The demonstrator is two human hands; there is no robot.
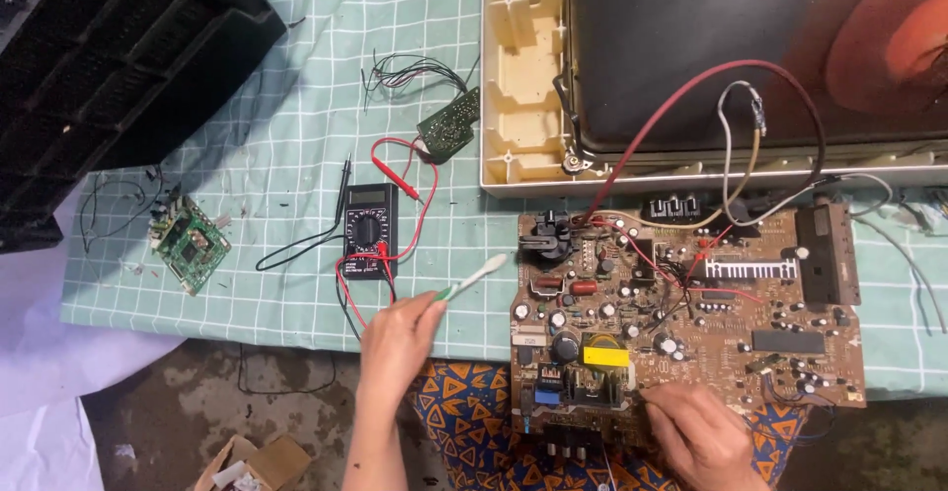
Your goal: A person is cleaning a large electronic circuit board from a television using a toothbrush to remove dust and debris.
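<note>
Brown, component-packed circuit board [691,303] sits lower right of centre in the frame, near edge overhanging the bench onto a lap in orange-and-blue patterned cloth [474,422]. Left hand [395,338], lower centre, is closed around a white toothbrush with green grip [472,279]; bristle end points up-right, just short of the board's left edge, not touching. Right hand [696,432] rests fingers-curled on the board's bottom edge, pinning it; can't tell if it holds anything.

Judgement on doing this well:
- Keep the right hand flat on the bare edge, clear of the black capacitors and yellow block [604,356].
- Brush light, short strokes, away from the red lead [691,86] and thin wires running to the beige tube-set housing [523,76] at upper right. Snagging is the main risk.
- Board is half unsupported; press too hard and it tips.

Black multimeter with red and black probes [370,229] lies left of centre on the green checked cloth [286,135]; small green board [190,244] further left, well apart.
</note>
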